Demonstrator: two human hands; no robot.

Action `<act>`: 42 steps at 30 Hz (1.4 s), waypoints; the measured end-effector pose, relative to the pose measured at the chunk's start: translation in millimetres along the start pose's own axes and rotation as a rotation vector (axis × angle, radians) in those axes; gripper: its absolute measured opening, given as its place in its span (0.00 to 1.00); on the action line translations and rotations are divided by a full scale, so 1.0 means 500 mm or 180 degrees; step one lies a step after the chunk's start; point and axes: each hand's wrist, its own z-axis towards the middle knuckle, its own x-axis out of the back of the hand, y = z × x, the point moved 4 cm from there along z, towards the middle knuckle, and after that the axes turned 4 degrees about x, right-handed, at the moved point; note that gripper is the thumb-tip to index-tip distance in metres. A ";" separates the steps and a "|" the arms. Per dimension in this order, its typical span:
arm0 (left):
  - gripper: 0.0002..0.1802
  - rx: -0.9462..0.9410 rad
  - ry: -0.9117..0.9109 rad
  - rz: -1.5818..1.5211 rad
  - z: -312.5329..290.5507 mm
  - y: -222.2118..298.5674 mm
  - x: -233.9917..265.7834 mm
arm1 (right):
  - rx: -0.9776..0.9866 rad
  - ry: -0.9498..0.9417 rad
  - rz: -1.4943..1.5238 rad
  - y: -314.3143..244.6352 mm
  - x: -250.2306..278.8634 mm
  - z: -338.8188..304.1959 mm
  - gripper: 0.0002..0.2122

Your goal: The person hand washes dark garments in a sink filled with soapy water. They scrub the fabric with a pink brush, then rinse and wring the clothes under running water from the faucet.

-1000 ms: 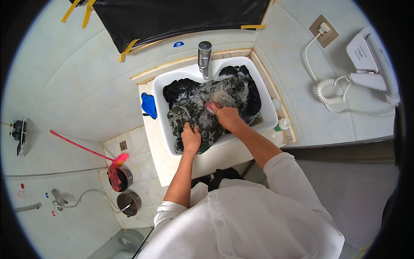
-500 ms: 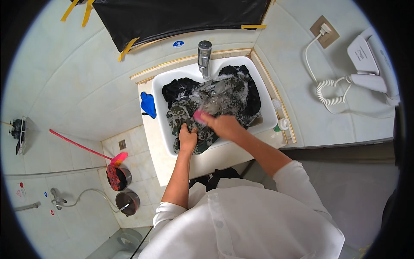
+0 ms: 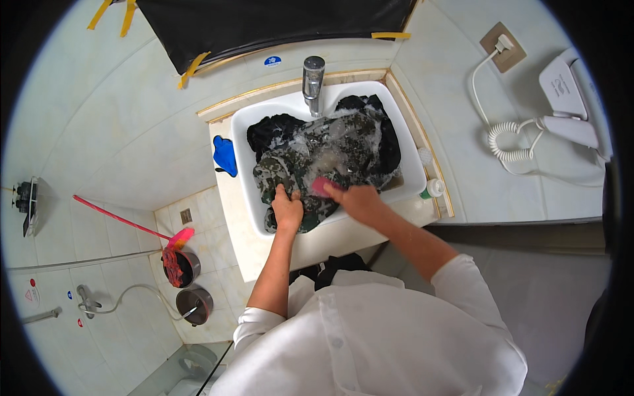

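A wet camouflage-patterned garment (image 3: 350,145) with soapy foam on it lies bunched in the white sink (image 3: 246,198), dark cloth around its far and right sides. My left hand (image 3: 287,210) grips the garment's near left part, fingers pressed into the fabric. In my right hand (image 3: 362,203) is a pink scrubbing brush (image 3: 321,187), held against the wet cloth just right of my left hand; its underside is hidden. Behind the garment rises the chrome faucet (image 3: 313,86).
A blue cloth-like item (image 3: 225,156) lies on the counter left of the sink. To the right stands a small white bottle (image 3: 433,189). Two buckets (image 3: 195,305) and a pink-handled tool (image 3: 122,218) are at the lower left. A white hair dryer (image 3: 568,99) hangs on the right wall.
My right hand has slid the pink brush to the right and slightly nearer to me over the garment. My left hand stays on the cloth. The whole view has shifted slightly.
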 end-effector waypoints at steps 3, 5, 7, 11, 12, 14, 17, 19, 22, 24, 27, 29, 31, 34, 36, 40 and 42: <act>0.26 -0.0017 -0.0184 -0.0086 0.002 -0.001 -0.007 | -0.0506 0.0367 -0.0048 0.038 0.007 0.020 0.30; 0.25 -0.0127 -0.0064 -0.0043 -0.001 0.004 -0.004 | -0.0705 0.0495 0.0036 0.068 0.005 0.045 0.29; 0.24 -0.0220 0.0092 -0.0052 -0.008 0.015 0.004 | -0.0674 0.0545 0.0185 0.090 -0.004 0.060 0.26; 0.15 -0.0837 0.0392 0.0248 -0.039 0.077 0.028 | -0.1048 0.1060 0.0923 0.119 -0.012 0.022 0.19; 0.13 -0.0933 0.0325 0.0354 -0.045 0.098 0.034 | -0.1067 0.1449 0.1191 0.122 -0.003 0.004 0.20; 0.10 -0.1170 0.0219 0.0581 -0.050 0.145 0.047 | -0.1046 0.1906 0.1783 0.126 0.018 -0.023 0.22; 0.08 -0.1514 0.0032 0.0042 -0.028 0.213 0.075 | -0.1023 0.2109 0.2858 0.137 0.051 -0.032 0.24; 0.10 -0.1428 -0.0660 -0.0463 0.003 0.240 0.084 | -0.0727 0.2270 0.3466 0.138 0.080 -0.020 0.21; 0.14 -0.0747 -0.2175 -0.1585 0.040 0.261 0.069 | -0.0357 0.2217 0.4124 0.130 0.113 0.002 0.22; 0.17 -0.0680 -0.2560 -0.1719 0.058 0.275 0.056 | 0.0072 0.2277 0.4310 0.119 0.139 0.007 0.25; 0.19 -0.0466 -0.3013 -0.1987 0.075 0.288 0.029 | 0.0274 0.1839 0.4760 0.100 0.159 0.003 0.23; 0.20 -0.0216 -0.3386 -0.1987 0.080 0.291 0.004 | 0.0180 0.1483 0.4860 0.092 0.163 -0.006 0.23; 0.21 0.0050 -0.3655 -0.2077 0.077 0.288 -0.021 | -0.0242 0.1102 0.4850 0.093 0.155 -0.017 0.24; 0.22 0.0027 -0.3814 -0.2249 0.071 0.283 -0.047 | -0.0269 0.0974 0.5034 0.103 0.139 -0.030 0.19; 0.27 0.0053 -0.3576 -0.2146 0.071 0.272 -0.049 | -0.0572 0.0961 0.4835 0.125 0.116 -0.035 0.13; 0.65 0.0328 -0.2895 -0.0149 0.051 0.218 -0.012 | -0.0729 0.1454 0.4332 0.187 0.074 -0.041 0.09; 0.68 -0.0174 -0.2575 0.0377 -0.006 0.194 0.007 | -0.1007 0.1729 0.3730 0.221 0.057 -0.048 0.10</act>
